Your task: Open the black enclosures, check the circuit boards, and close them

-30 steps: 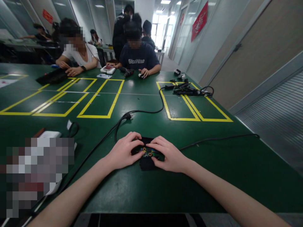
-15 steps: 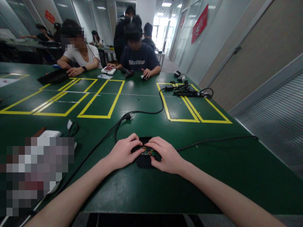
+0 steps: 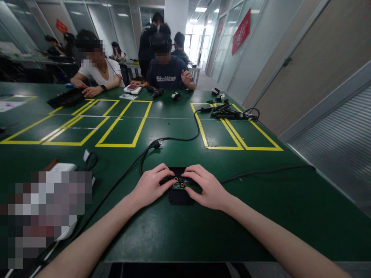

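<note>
A small green circuit board point(image 3: 177, 186) with ring-shaped copper coils lies in an open black plastic housing point(image 3: 180, 198) on the green table. My left hand point(image 3: 153, 184) grips the board's left side, thumb and fingers curled round it. From the other side my right hand point(image 3: 206, 188) curls over the board's right part, thumb low and fingers above. Its fingertips are close to small wires by the coils. The palms and fingers partly hide the board and the housing's sides. A black cable point(image 3: 232, 180) runs off to the right from behind my right hand.
Another black cable with a plug point(image 3: 157, 144) crosses the table on the left. A bundle of black parts point(image 3: 228, 111) lies at the far right among yellow tape outlines. A blurred-out object point(image 3: 48, 208) sits at the left. Co-workers sit across; a drill point(image 3: 156, 92) lies there.
My right hand has opened slightly and its thumb has shifted upward beside the board. My left hand stays on the board. Across the table, a co-worker has lifted a hand off a small black part.
</note>
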`<state>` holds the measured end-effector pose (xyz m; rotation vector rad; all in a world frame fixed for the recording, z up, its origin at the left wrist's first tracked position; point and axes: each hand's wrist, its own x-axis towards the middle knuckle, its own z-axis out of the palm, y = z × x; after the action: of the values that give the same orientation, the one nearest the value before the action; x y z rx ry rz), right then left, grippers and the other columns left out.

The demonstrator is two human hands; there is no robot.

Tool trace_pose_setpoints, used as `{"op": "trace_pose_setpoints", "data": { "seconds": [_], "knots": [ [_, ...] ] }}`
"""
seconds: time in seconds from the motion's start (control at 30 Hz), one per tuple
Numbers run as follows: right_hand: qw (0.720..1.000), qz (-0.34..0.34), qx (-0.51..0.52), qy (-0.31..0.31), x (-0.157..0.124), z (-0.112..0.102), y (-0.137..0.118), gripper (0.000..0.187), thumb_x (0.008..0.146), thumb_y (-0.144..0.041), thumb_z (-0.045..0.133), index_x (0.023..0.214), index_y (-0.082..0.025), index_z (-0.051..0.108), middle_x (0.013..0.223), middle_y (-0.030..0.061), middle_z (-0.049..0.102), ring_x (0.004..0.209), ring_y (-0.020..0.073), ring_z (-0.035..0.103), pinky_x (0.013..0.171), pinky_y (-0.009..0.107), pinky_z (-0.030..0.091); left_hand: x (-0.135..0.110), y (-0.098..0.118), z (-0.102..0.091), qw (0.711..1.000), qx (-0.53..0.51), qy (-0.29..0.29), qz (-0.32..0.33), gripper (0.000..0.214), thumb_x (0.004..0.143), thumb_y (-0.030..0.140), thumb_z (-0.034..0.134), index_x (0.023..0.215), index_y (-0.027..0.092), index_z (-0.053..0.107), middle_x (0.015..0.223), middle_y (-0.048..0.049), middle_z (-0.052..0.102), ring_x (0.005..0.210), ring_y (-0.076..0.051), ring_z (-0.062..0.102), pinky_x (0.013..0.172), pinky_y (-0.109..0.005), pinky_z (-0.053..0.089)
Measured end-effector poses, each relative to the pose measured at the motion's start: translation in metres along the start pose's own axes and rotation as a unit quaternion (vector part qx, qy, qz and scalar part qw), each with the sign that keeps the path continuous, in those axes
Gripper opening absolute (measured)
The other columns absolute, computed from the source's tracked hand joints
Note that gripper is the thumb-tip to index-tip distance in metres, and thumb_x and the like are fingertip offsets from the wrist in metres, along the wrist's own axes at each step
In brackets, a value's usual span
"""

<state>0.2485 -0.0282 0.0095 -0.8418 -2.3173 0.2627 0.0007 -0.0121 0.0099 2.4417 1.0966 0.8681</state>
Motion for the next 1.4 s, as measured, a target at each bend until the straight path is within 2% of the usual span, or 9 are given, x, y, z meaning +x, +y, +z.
{"op": "trace_pose_setpoints", "data": {
  "seconds": [0.2,0.33,0.5,0.57,0.7,0.77,0.87,1.17,1.4],
  "knots": [
    [0.999,0.011,-0.038,-0.033,-0.001,-0.013,0.016,0.007,0.091,-0.015,0.061,0.098,-0.020,0.062,0.092,0.0076,0.070,0.085,0.0218,0.064,0.075,0.034,0.051,0.001,-0.001,-0.001,1.000,-0.013,0.013,-0.004,0.018,0.101,0.029,0.063,0.091,0.018,0.072,0.090,-0.0021,0.067,0.075,-0.013,0.064,0.067,-0.024,0.048],
    [0.996,0.042,-0.052,-0.065,-0.003,-0.013,0.024,0.010,0.088,-0.016,0.065,0.085,-0.021,0.058,0.074,0.0003,0.063,0.068,0.0160,0.057,0.065,0.028,0.041,0.003,-0.002,0.000,1.000,-0.005,0.007,-0.016,0.021,0.100,0.032,0.063,0.088,0.018,0.072,0.087,-0.0019,0.068,0.072,-0.013,0.063,0.066,-0.024,0.047],
    [0.996,0.066,-0.034,-0.059,-0.004,-0.013,0.024,0.003,0.098,-0.020,0.058,0.095,-0.020,0.059,0.082,0.0016,0.065,0.067,0.0140,0.059,0.062,0.026,0.040,0.005,-0.003,-0.003,0.998,0.000,-0.026,-0.056,0.023,0.099,0.036,0.063,0.091,0.018,0.075,0.080,-0.0010,0.072,0.065,-0.013,0.062,0.063,-0.024,0.045],
    [0.995,0.076,-0.025,-0.055,-0.004,-0.013,0.023,0.008,0.102,-0.023,0.054,0.103,-0.020,0.061,0.089,0.0031,0.067,0.066,0.0132,0.059,0.061,0.026,0.041,0.005,-0.002,-0.007,0.997,-0.003,-0.044,-0.070,0.022,0.097,0.038,0.064,0.098,0.019,0.076,0.080,-0.0009,0.074,0.064,-0.014,0.064,0.063,-0.024,0.046],
    [0.996,0.081,-0.019,-0.041,-0.005,-0.012,0.020,0.016,0.103,-0.023,0.053,0.115,-0.020,0.063,0.095,0.0050,0.069,0.070,0.0147,0.063,0.063,0.026,0.045,0.002,0.002,-0.012,0.995,0.001,-0.069,-0.072,0.039,0.089,0.045,0.073,0.119,0.020,0.071,0.096,-0.0035,0.077,0.075,-0.018,0.070,0.070,-0.026,0.051],
    [0.996,0.080,-0.017,-0.036,-0.005,-0.011,0.019,0.017,0.103,-0.023,0.052,0.115,-0.020,0.064,0.094,0.0050,0.069,0.072,0.0154,0.065,0.064,0.026,0.046,0.001,0.004,-0.011,0.994,0.004,-0.091,-0.064,0.047,0.085,0.048,0.077,0.123,0.021,0.069,0.106,-0.0046,0.078,0.082,-0.020,0.072,0.074,-0.028,0.054],
    [0.996,0.078,-0.016,-0.036,-0.005,-0.011,0.018,0.019,0.102,-0.023,0.053,0.114,-0.019,0.067,0.094,0.0051,0.069,0.073,0.0159,0.066,0.066,0.027,0.048,0.000,0.005,-0.010,0.992,0.018,-0.111,-0.054,0.046,0.082,0.045,0.079,0.122,0.023,0.069,0.110,-0.0041,0.076,0.088,-0.021,0.072,0.080,-0.029,0.056],
    [0.995,0.084,-0.024,-0.050,-0.006,-0.010,0.020,0.018,0.102,-0.023,0.054,0.105,-0.020,0.072,0.091,0.0052,0.069,0.076,0.0166,0.067,0.066,0.027,0.050,0.001,0.003,-0.010,0.991,0.039,-0.112,-0.058,0.042,0.085,0.033,0.073,0.126,0.023,0.068,0.113,-0.0047,0.068,0.096,-0.022,0.072,0.086,-0.033,0.058],
    [0.995,0.093,-0.027,-0.030,-0.005,-0.009,0.018,0.020,0.104,-0.025,0.053,0.104,-0.020,0.072,0.092,0.0059,0.070,0.076,0.0165,0.068,0.066,0.028,0.051,0.002,0.003,-0.012,0.994,0.029,-0.091,-0.043,0.041,0.090,0.038,0.067,0.128,0.023,0.065,0.109,-0.0046,0.070,0.092,-0.022,0.072,0.083,-0.032,0.058]
  ]
}}
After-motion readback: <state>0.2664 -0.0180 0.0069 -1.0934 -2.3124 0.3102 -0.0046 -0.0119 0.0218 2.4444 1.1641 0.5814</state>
